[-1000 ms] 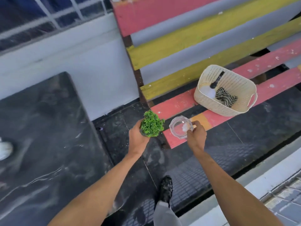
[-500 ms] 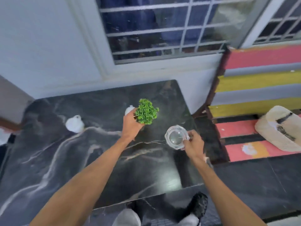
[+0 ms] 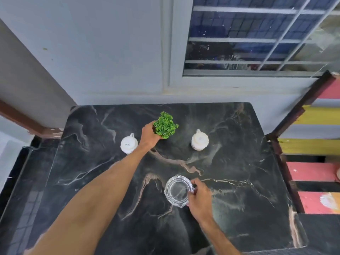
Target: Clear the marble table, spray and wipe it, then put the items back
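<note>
Black marble veined in white and rust forms the tabletop (image 3: 239, 181), where a person's left hand (image 3: 148, 137) grips a small green potted plant (image 3: 165, 125) near the far edge, between two white ceramic cups (image 3: 129, 144) (image 3: 199, 141). Nearer the camera, the right hand (image 3: 199, 197) clasps a clear glass dish (image 3: 178, 190) by its rim, low over the stone.

A polished black marble table (image 3: 239, 181), veined in white, is seen beneath a clear faceted glass dish (image 3: 177, 191) and two glossy white ceramic cups (image 3: 128, 144).
</note>
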